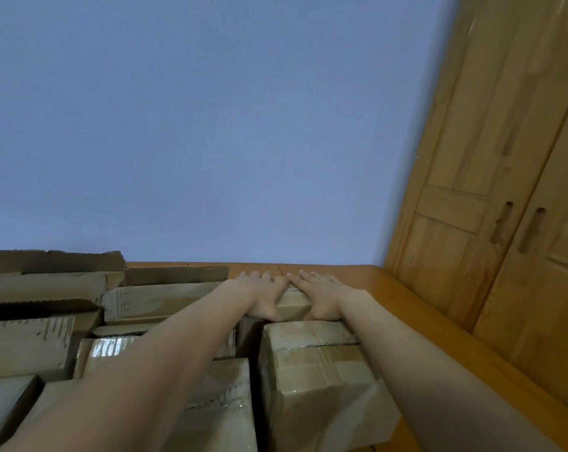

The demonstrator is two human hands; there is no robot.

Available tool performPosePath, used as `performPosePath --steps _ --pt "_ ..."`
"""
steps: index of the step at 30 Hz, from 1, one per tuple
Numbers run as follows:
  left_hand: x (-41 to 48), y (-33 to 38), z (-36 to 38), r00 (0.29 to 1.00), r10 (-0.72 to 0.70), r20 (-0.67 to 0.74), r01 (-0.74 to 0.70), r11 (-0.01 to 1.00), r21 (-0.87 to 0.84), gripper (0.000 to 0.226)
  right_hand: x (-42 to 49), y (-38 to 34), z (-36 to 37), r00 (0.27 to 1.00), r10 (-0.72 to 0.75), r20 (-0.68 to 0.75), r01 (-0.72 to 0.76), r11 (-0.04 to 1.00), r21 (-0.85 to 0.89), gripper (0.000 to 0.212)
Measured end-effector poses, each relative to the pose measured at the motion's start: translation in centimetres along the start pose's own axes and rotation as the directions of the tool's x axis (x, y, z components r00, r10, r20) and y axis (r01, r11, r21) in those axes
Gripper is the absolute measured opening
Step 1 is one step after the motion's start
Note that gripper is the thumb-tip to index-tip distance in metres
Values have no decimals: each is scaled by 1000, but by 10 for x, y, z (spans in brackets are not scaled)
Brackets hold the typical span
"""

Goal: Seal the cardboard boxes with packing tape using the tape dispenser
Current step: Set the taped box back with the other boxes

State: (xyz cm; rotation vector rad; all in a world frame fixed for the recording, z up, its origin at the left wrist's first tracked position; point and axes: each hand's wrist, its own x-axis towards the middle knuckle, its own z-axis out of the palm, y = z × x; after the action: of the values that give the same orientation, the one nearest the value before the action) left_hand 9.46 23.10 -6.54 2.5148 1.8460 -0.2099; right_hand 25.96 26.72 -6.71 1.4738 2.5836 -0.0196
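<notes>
Both my arms reach forward over a pile of cardboard boxes. My left hand (259, 293) and my right hand (320, 293) lie flat with straight fingers on the top of a small cardboard box (294, 305) at the far end of the table. The fingertips nearly meet over its far edge. A larger box (315, 380) with tape across its top stands just in front of it, under my right forearm. No tape dispenser is in view.
Several more cardboard boxes (47, 337), some with open flaps, crowd the left side. A wooden table (406, 314) runs along the right. A wooden wardrobe (504, 190) stands to the right, and a blue wall (210, 125) is behind.
</notes>
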Motion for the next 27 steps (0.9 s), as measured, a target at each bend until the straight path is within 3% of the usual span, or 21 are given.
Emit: performPosePath --steps 5,12,22,27 --pt "-6 3 -17 967 38 -253 10 982 187 99 -19 3 -12 974 33 -224 -37 999 -14 113" --pt "-42 12 -74 866 90 -492 60 958 280 96 -61 -1 -69 858 45 -512 -153 973 -171 112" --pt "-164 24 -142 780 136 -611 86 943 320 91 -161 -52 -138 687 -125 -716 -181 925 -334 109" --pt "-237 31 -154 750 133 -648 83 953 293 88 -215 -94 -160 667 -180 -723 -154 916 -370 107"
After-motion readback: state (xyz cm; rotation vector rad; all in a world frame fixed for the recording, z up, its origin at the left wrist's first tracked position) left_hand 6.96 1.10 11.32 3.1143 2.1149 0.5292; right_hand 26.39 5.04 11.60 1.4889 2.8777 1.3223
